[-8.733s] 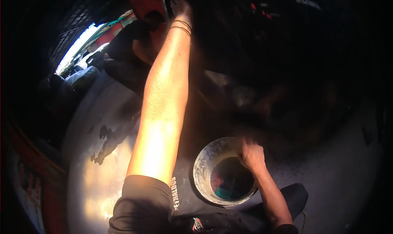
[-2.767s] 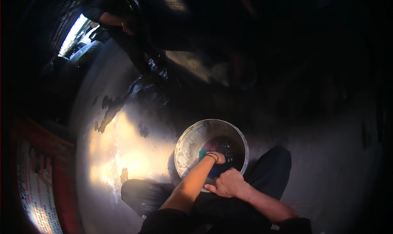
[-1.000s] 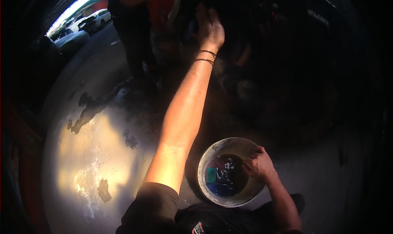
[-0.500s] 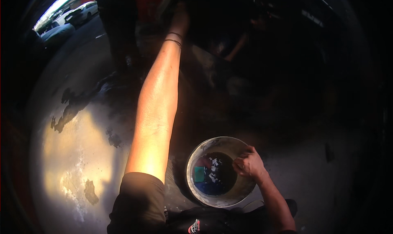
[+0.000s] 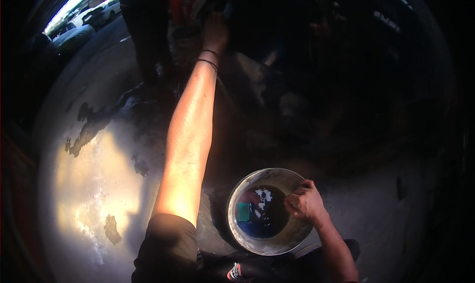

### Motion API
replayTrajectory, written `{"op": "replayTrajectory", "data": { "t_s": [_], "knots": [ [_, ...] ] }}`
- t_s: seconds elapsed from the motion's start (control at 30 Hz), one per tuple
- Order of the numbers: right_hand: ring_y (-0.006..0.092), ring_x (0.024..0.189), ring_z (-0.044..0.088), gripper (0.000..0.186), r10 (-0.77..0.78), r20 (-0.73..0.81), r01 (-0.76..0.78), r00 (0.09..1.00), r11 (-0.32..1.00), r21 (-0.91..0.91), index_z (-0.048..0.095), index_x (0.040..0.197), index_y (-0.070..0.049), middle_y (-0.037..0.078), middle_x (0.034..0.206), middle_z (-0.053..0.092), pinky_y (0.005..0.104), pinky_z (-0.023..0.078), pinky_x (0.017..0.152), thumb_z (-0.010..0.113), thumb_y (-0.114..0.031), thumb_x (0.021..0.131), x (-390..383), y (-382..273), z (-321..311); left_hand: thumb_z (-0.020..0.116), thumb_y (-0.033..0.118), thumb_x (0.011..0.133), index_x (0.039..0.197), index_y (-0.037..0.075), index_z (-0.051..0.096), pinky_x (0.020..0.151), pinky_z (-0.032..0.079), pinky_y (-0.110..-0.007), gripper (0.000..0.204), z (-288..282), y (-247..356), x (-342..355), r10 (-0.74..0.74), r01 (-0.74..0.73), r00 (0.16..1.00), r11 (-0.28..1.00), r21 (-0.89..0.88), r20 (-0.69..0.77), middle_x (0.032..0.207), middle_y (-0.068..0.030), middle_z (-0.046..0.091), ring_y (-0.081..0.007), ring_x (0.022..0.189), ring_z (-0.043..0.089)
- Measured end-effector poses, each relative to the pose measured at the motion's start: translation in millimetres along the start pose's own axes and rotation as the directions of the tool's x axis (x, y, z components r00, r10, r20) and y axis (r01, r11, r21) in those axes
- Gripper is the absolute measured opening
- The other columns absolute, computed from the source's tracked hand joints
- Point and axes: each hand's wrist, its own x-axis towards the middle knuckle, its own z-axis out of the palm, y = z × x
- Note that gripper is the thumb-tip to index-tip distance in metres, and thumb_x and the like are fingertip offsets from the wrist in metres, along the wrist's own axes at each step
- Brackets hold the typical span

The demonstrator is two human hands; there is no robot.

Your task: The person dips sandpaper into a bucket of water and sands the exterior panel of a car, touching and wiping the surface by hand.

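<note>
My right hand (image 5: 307,202) is closed over the right rim of a round bucket (image 5: 293,229), with the fingers curled inside the wall. Dark water (image 5: 267,222) lies in the bucket, showing bright reflections. A green rectangular piece (image 5: 244,212), perhaps a sponge, is in the water at the left. Stretched far ahead is my left arm, with thin dark bands at the wrist. My left hand (image 5: 215,31) lies in shadow near a dark glossy surface (image 5: 277,80); its fingers are too dark to make out, and so is anything in them.
Another person's dark-clothed legs (image 5: 146,35) stand ahead to the left. Wet patches (image 5: 91,127) mark the concrete floor (image 5: 99,184), partly sunlit. Parked cars (image 5: 101,13) show at the far upper left. The glossy dark surface fills the upper right.
My left hand has shifted slightly down and nearer in the picture. The bucket and my right hand appear slightly lower and to the right, with the grip unchanged.
</note>
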Motion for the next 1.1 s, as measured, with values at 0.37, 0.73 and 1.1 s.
{"op": "replayTrajectory", "data": {
  "t_s": [0.37, 0.73, 1.1],
  "knots": [
    [0.0226, 0.087, 0.077, 0.011, -0.074, 0.019, 0.075, 0.997, 0.996, -0.046, 0.083, 0.086, -0.017, 0.005, 0.079, 0.078, 0.0461, 0.045, 0.117, 0.078, -0.026, 0.089, 15.6, -14.9, -1.3, 0.044, 0.035, 0.112, 0.156, -0.002, 0.051, 0.113, 0.048, -0.076, 0.058, -50.3, -14.8, -19.7, -0.051, -0.002, 0.983, 0.959, 0.282, 0.178, 0.173, -0.0272, 0.04, -0.0438, 0.164, 0.033],
    [0.0225, 0.082, 0.075, 0.013, -0.015, 0.058, 0.022, 0.998, 0.993, -0.114, 0.081, 0.081, -0.018, 0.002, 0.072, 0.073, 0.0467, 0.042, 0.119, 0.076, -0.027, 0.089, -5.5, 0.6, -2.0, 0.039, 0.049, 0.118, 0.177, 0.005, 0.024, 0.128, 0.006, -0.082, 0.075, 2.9, 257.7, -195.2, 0.1, -0.096, 0.98, 0.995, 0.029, -0.173, 0.184, -0.02, 0.022, -0.0402, 0.171, 0.018],
    [0.0241, 0.081, 0.071, 0.011, -0.059, 0.0, 0.059, 0.998, 0.996, -0.068, 0.077, 0.074, -0.019, 0.002, 0.07, 0.071, 0.0459, 0.044, 0.11, 0.078, -0.024, 0.084, -11.8, 10.5, 0.8, 0.044, 0.047, 0.117, 0.177, 0.01, 0.03, 0.131, -0.002, -0.078, 0.072, 25.3, 303.7, -215.9, 0.28, -0.276, 0.959, 0.959, 0.07, -0.05, 0.185, -0.012, 0.025, -0.0339, 0.173, 0.015]
  ]
}}
